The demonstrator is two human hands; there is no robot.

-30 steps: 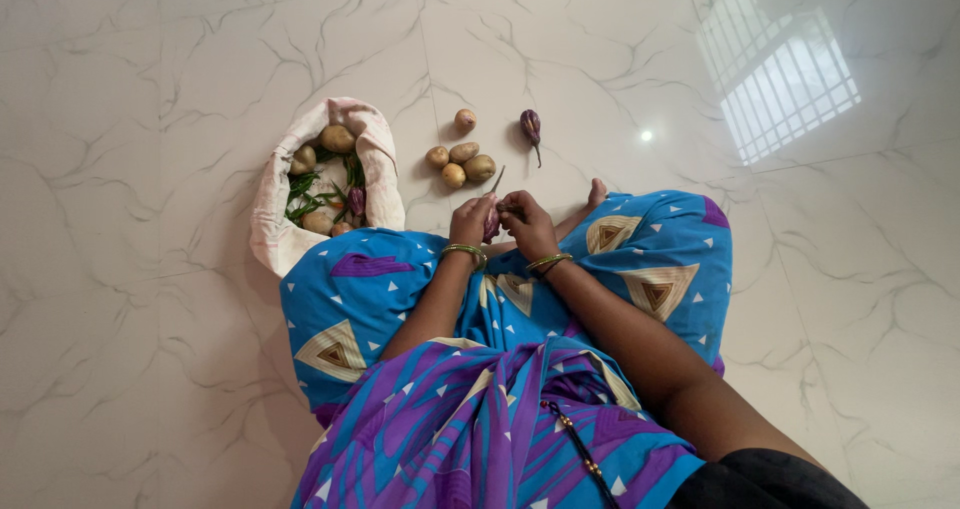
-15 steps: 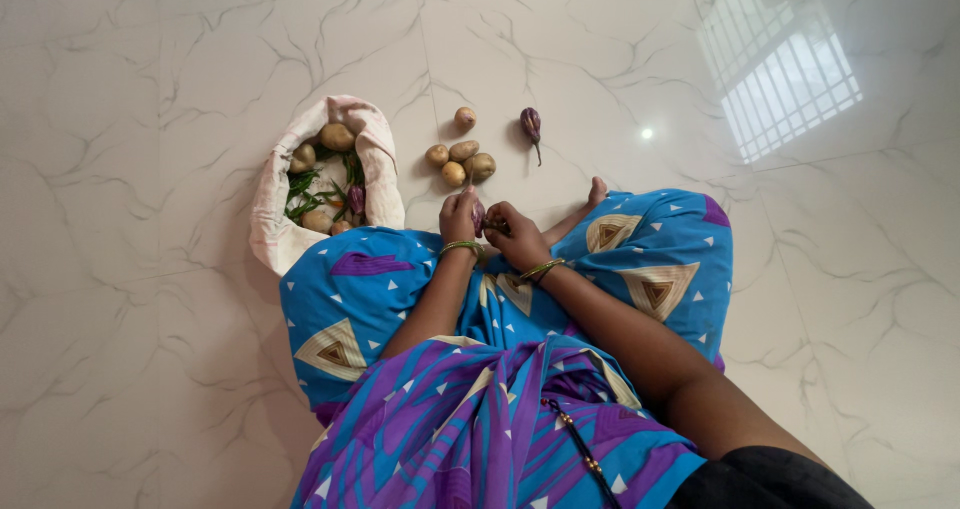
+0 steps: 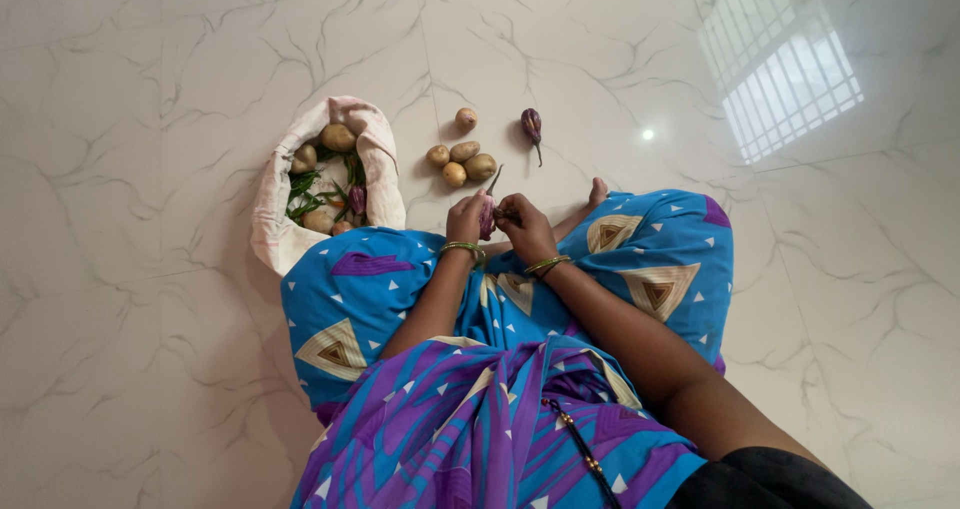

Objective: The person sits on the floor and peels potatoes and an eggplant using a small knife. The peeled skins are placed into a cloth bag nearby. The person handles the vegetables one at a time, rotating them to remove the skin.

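Marble floor (image 3: pixel 150 369); brinjal (image 3: pixel 487 217) between grips.

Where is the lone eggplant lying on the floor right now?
In the head view, the loose eggplant lies on the marble floor just right of the cluster of potatoes, beyond the person's hands and apart from the cloth bag on the left.
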